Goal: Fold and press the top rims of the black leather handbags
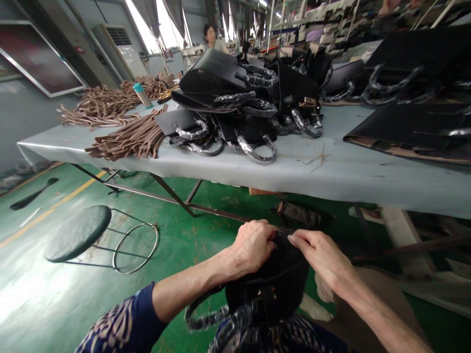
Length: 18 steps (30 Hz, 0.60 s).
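Our left hand (253, 245) curls tightly over the far edge of the black bag (281, 277); our right hand (324, 252) pinches that edge nearby. We have the bag close before us, below the table (294, 171).

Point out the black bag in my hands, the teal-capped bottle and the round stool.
Black bag (286, 273): head view, on its dark panel.
Teal-capped bottle (146, 100): head view, on its body below the cap.
Round stool (79, 235): head view, on its seat.

From the wearer's head, the only view faces forward and down, close above the left hand (254, 246) and right hand (321, 254), reaching past the tabletop (294, 171) to seemingly distant, glare-washed windows (165, 24).
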Each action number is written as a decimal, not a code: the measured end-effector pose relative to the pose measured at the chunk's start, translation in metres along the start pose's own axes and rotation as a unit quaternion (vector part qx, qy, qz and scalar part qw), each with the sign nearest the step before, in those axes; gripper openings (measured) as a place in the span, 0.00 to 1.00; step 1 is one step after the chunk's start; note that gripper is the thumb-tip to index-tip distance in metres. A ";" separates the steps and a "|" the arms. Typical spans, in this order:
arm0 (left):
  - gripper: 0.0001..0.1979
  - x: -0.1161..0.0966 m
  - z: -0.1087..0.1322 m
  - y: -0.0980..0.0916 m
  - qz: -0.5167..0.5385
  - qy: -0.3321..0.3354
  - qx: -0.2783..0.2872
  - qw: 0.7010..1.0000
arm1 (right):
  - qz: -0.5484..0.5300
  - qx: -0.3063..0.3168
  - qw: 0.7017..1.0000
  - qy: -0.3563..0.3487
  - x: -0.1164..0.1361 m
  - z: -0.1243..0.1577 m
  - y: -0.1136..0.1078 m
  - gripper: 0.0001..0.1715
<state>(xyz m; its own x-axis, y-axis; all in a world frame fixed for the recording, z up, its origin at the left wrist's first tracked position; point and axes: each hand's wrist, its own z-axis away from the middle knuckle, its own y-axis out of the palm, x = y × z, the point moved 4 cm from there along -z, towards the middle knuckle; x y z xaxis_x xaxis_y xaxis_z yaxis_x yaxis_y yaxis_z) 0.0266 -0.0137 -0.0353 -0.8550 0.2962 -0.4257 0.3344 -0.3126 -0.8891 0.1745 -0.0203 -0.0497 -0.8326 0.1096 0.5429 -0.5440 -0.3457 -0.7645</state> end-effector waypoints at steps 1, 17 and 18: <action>0.03 0.001 0.000 0.001 0.020 0.003 -0.004 1.000 | 0.002 -0.003 1.000 0.002 0.000 0.000 0.000 0.19; 0.05 0.018 -0.015 0.004 0.237 -0.038 0.012 0.971 | 0.025 0.012 1.000 -0.007 0.002 0.001 -0.002 0.19; 0.05 0.018 -0.016 0.004 0.231 -0.040 0.012 0.972 | 0.023 0.017 1.000 -0.011 0.001 0.000 -0.002 0.20</action>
<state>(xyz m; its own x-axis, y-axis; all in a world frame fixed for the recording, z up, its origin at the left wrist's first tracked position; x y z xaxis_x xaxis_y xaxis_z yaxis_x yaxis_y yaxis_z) 0.0186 0.0045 -0.0489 -0.6438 0.0479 -0.7637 0.6820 -0.4167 -0.6011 0.1745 -0.0194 -0.0475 -0.8543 0.0723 0.5147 -0.5004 -0.3821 -0.7769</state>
